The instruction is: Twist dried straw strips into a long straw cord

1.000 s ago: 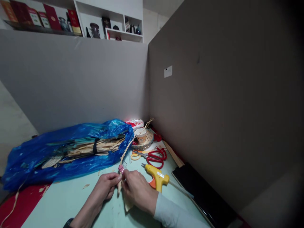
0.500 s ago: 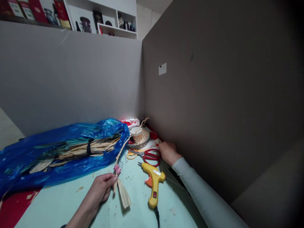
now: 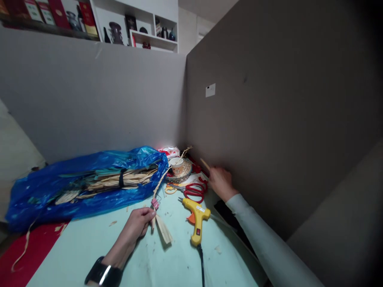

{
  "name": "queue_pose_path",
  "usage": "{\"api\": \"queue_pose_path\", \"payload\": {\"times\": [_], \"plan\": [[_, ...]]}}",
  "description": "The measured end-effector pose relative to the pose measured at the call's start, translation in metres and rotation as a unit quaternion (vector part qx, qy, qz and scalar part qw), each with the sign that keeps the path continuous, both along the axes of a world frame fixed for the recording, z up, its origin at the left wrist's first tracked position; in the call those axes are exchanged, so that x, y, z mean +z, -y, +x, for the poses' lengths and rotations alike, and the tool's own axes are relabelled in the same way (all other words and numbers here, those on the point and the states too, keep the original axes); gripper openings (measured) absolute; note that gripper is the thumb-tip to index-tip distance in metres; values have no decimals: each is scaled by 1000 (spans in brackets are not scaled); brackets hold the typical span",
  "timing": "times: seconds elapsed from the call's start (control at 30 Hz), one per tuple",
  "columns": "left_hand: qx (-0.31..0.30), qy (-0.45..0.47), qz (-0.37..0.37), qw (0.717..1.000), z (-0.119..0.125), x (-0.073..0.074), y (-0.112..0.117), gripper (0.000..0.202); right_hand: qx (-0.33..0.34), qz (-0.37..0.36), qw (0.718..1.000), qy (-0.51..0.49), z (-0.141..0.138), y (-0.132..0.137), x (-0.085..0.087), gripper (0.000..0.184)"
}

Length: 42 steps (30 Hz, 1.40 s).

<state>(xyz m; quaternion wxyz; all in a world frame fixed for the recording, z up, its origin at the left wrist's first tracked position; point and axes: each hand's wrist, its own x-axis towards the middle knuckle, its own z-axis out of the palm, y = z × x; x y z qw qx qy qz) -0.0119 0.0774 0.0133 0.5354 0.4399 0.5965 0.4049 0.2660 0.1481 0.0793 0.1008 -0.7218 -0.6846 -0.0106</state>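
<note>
My left hand (image 3: pixel 136 224) is closed in a pinch on a braided straw cord (image 3: pixel 158 191), just below a small pink binder clip (image 3: pixel 155 204); loose flat strips (image 3: pixel 164 233) hang from the cord's near end. The braid runs away from me to a small woven straw hat (image 3: pixel 183 172). My right hand (image 3: pixel 220 181) is stretched out to the right partition, fingers closed round a thin wooden stick (image 3: pixel 205 164). Red scissors (image 3: pixel 193 190) lie just left of that hand. A yellow glue gun (image 3: pixel 196 219) lies between my two hands.
A blue plastic bag (image 3: pixel 80 189) holding a tied bundle of straw (image 3: pixel 116 182) fills the left of the pale green table (image 3: pixel 167 263). A paper cup (image 3: pixel 177 165) sits on the hat. Grey partitions close the back and right. A dark flat object (image 3: pixel 227 215) lies under my right forearm.
My right hand left the cord, reached to the right partition and has lifted a thin stick there. My left hand keeps its pinch on the braid.
</note>
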Motion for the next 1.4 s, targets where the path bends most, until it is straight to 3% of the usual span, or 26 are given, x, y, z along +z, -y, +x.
{"api": "queue_pose_path", "payload": {"times": [0.13,0.27,0.4,0.5,0.57,0.67,0.77,1.0,1.1,1.27,1.4], "plan": [[10,4,5,1000,1,-1,0,31,-33,69,988,-136,1,-4,18,29],[22,10,17,1000,4,0,0,29,45,47,945,-319,-15,6,21,24],[43,33,26,998,7,0,3,26,180,-66,852,-487,-59,28,1,24],[62,57,27,996,8,-1,5,26,238,-144,785,-553,-90,42,-15,27],[81,74,36,993,8,-3,5,26,258,-176,756,-575,-102,49,-24,27],[111,102,54,987,7,-7,4,29,272,-202,736,-586,-107,52,-35,24],[118,123,63,983,7,-7,3,34,272,-203,748,-570,-108,52,-46,21],[54,114,21,992,8,2,7,38,231,-80,862,-444,-112,53,-52,14],[49,95,1,994,6,-1,6,44,214,-37,894,-392,-114,57,-50,11],[40,76,15,996,5,-4,4,41,242,-46,891,-382,-113,61,-47,11],[22,61,23,998,4,-2,7,39,254,-61,863,-432,-111,57,-50,12]]}}
